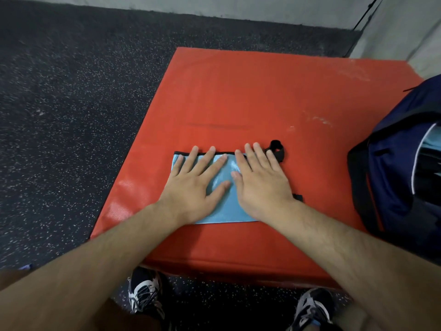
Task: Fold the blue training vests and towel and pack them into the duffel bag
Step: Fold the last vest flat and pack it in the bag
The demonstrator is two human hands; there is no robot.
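Observation:
A light blue training vest (pixel 225 206) with black trim lies folded into a small rectangle on the red padded block (pixel 238 96). My left hand (pixel 193 187) lies flat on its left half, fingers spread and straight. My right hand (pixel 260 185) presses flat on its right half, fingertips reaching past the black far edge. A black strap loop (pixel 276 149) of the vest sticks out beyond my right fingers. The dark navy duffel bag (pixel 391 168) stands open at the block's right edge, with light blue fabric visible inside.
The red block sits on dark speckled rubber flooring (pixel 59 115), near a grey wall (pixel 238 5) at the back. My two sneakers (pixel 145 292) stand on the floor at the block's near edge. The block's far half is bare.

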